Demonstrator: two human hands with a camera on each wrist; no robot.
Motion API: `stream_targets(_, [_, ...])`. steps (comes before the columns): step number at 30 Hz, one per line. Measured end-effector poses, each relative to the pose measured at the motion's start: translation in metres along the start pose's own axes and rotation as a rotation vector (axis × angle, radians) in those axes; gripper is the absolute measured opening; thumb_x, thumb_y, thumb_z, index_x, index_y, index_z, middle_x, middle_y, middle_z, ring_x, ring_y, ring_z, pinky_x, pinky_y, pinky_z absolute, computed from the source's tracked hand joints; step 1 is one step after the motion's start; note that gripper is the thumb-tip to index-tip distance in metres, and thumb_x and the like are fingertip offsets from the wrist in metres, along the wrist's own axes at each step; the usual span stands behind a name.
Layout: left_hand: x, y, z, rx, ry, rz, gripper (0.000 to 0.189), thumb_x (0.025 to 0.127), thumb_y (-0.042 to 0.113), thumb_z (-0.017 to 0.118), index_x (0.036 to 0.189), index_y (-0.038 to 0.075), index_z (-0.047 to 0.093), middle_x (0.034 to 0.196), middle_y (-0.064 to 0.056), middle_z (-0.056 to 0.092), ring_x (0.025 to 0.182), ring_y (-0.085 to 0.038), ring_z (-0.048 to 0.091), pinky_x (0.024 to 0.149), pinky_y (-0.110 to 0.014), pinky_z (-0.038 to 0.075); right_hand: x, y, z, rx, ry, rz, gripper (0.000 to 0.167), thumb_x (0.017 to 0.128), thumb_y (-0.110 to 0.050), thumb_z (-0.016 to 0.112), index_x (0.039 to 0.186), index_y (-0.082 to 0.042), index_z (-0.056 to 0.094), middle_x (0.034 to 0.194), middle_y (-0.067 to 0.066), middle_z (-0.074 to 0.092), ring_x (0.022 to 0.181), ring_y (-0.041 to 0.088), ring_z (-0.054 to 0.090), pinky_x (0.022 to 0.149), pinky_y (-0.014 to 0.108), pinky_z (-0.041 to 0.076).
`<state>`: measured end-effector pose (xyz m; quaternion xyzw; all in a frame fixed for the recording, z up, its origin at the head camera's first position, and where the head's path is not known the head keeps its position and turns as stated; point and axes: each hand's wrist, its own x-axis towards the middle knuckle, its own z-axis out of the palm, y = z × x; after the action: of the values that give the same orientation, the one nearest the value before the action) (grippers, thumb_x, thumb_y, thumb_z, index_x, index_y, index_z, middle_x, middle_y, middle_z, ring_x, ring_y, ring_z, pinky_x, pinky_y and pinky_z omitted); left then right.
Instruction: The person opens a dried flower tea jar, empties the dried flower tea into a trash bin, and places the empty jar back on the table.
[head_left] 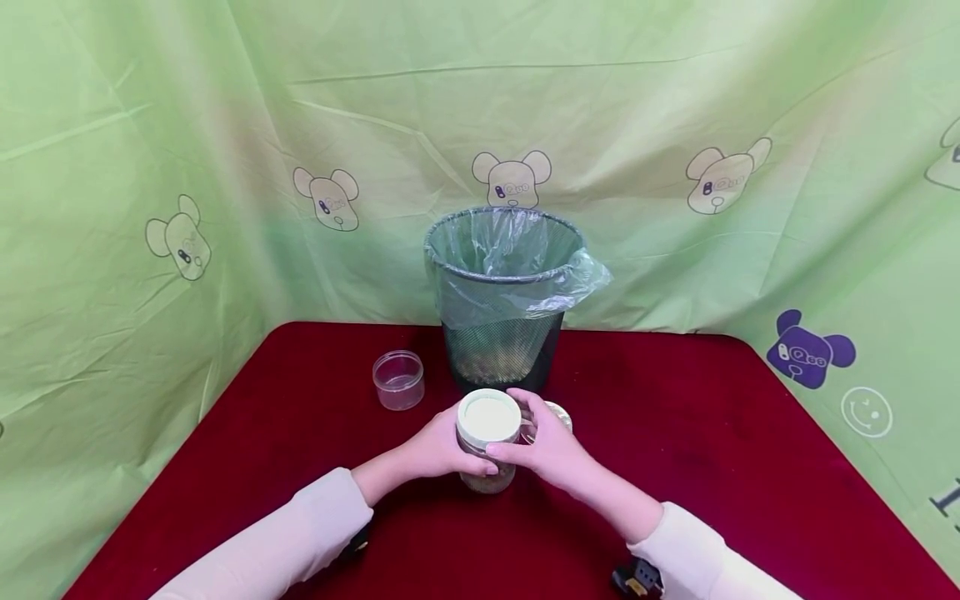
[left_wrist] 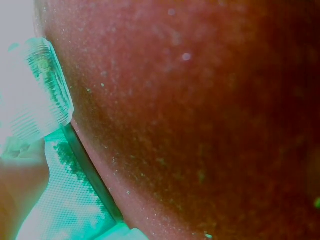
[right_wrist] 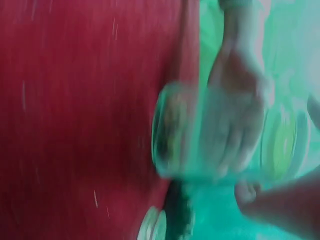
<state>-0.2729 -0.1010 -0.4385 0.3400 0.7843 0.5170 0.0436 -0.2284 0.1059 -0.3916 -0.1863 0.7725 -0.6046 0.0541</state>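
Note:
A clear jar [head_left: 487, 482] with a white lid [head_left: 489, 417] stands upright between both hands. My left hand [head_left: 438, 446] grips its side, with the thumb across the front. In the right wrist view the left palm and fingers [right_wrist: 232, 132] show through the jar wall, and something brownish lies at the jar's bottom. My right hand [head_left: 551, 450] curls about the lid, thumb in front and fingers behind. That view is blurred. Behind the right hand lies a round, shiny clear thing [head_left: 559, 414], partly hidden.
A black mesh waste bin [head_left: 504, 350] lined with a clear plastic bag stands just behind the jar. To its left, an open clear round tub [head_left: 399, 392] rests on the red tablecloth [head_left: 322, 400]. Green printed curtains [head_left: 390, 92] hang around the table.

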Motion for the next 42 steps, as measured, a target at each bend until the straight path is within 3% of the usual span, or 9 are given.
stream_targets(6, [-0.001, 0.000, -0.001, -0.008, 0.003, 0.007, 0.081, 0.068, 0.020, 0.088, 0.136, 0.015, 0.045, 0.121, 0.004, 0.060, 0.111, -0.013, 0.056, 0.097, -0.033, 0.045, -0.013, -0.004, 0.026, -0.006, 0.220, 0.030, 0.081, 0.074, -0.016, 0.084, 0.139, 0.002, 0.037, 0.135, 0.018, 0.047, 0.121, 0.035, 0.050, 0.101, 0.048, 0.040])
stream_targets(16, [-0.001, -0.003, -0.002, 0.004, 0.017, 0.000, 0.083, 0.066, 0.019, 0.088, 0.136, 0.013, 0.045, 0.121, 0.003, 0.060, 0.112, -0.013, 0.056, 0.099, -0.034, 0.043, -0.013, -0.001, 0.041, -0.071, 0.326, 0.039, 0.081, 0.072, -0.020, 0.086, 0.135, 0.002, 0.038, 0.131, 0.017, 0.048, 0.120, 0.031, 0.050, 0.100, 0.046, 0.040])
stream_targets(24, [-0.001, -0.002, -0.001, -0.004, 0.011, 0.008, 0.082, 0.067, 0.023, 0.089, 0.137, 0.017, 0.045, 0.120, 0.005, 0.061, 0.111, -0.012, 0.057, 0.097, -0.033, 0.045, -0.010, 0.005, 0.031, -0.075, 0.264, 0.020, 0.074, 0.074, -0.020, 0.084, 0.134, -0.003, 0.044, 0.127, 0.011, 0.052, 0.107, 0.028, 0.056, 0.090, 0.043, 0.046])
stream_targets(29, [-0.001, -0.001, 0.000, 0.008, 0.018, -0.006, 0.083, 0.066, 0.024, 0.090, 0.135, 0.018, 0.046, 0.118, 0.006, 0.061, 0.108, -0.012, 0.058, 0.095, -0.032, 0.046, -0.004, 0.010, 0.018, -0.048, 0.167, -0.018, 0.071, 0.075, -0.016, 0.084, 0.134, -0.004, 0.046, 0.127, 0.010, 0.054, 0.114, 0.030, 0.054, 0.097, 0.051, 0.042])
stream_targets(34, [0.000, 0.000, -0.001, 0.012, 0.013, -0.020, 0.084, 0.065, 0.024, 0.090, 0.136, 0.017, 0.045, 0.119, 0.006, 0.061, 0.109, -0.011, 0.057, 0.095, -0.032, 0.046, 0.002, 0.011, 0.004, -0.030, 0.053, -0.062, 0.067, 0.078, -0.012, 0.080, 0.134, -0.002, 0.044, 0.128, 0.013, 0.054, 0.117, 0.031, 0.052, 0.099, 0.052, 0.041])
stream_targets(42, [0.000, 0.000, -0.002, 0.005, -0.003, -0.010, 0.082, 0.066, 0.021, 0.089, 0.135, 0.012, 0.046, 0.119, 0.004, 0.060, 0.108, -0.012, 0.058, 0.095, -0.031, 0.046, 0.008, 0.009, -0.005, -0.044, 0.014, -0.100, 0.066, 0.080, -0.013, 0.079, 0.135, -0.001, 0.044, 0.129, 0.015, 0.054, 0.119, 0.033, 0.052, 0.100, 0.051, 0.039])
